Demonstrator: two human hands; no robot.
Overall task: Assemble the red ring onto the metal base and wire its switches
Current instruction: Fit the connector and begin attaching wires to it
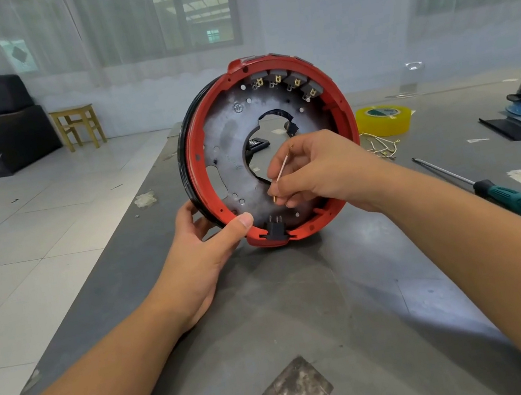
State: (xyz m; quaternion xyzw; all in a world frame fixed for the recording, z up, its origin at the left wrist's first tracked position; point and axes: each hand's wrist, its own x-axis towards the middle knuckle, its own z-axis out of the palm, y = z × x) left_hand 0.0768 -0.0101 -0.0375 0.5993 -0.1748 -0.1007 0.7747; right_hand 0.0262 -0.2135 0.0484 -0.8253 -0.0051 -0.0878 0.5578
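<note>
One red ring (pixel 348 119), four switches (pixel 287 82), two hands (pixel 205 245)

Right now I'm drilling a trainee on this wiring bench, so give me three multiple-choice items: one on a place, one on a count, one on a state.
1. Where does the screwdriver lie?
A. on the table, right of the ring
B. inside the ring
C. on the stool

2. How many switches sit in a row at the ring's top?
A. two
B. four
C. seven

3. How does the ring stand?
A. flat on the table
B. hanging from a hook
C. on edge on the table, steadied by the left hand

Answers: 1 A, it lies on the table beyond the right forearm. 2 B, four grey blocks with brass terminals show. 3 C, the left hand grips its lower rim while the right hand pinches a wire.
</note>
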